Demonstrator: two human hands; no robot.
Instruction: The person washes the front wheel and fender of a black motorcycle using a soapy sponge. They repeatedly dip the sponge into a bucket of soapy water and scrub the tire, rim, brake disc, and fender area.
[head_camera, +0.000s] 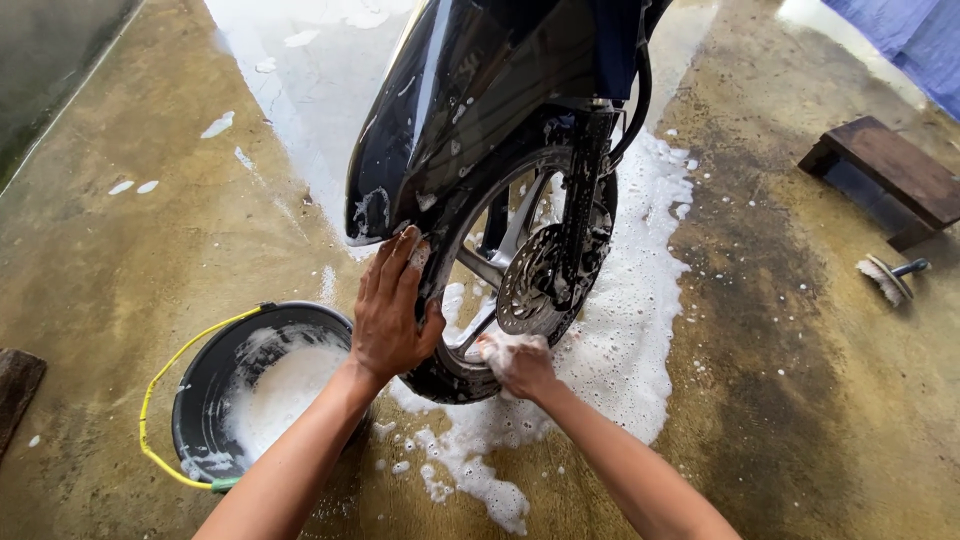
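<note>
A motorcycle's front wheel (470, 365) stands on wet concrete under a dark, soap-flecked fender (440, 110). My left hand (392, 315) lies flat on the tyre, fingers spread, just below the fender's tip. My right hand (515, 362) is covered in suds and pressed against the lower rim, closed around a foamy wad that is mostly hidden by lather. The brake disc (530, 285) and fork (585, 190) sit just above my right hand.
A black bucket (205, 385) with a yellow handle holds foamy water at lower left. White foam (630, 330) spreads on the floor behind the wheel. A low wooden stool (890, 170) and a scrub brush (888, 275) lie at right.
</note>
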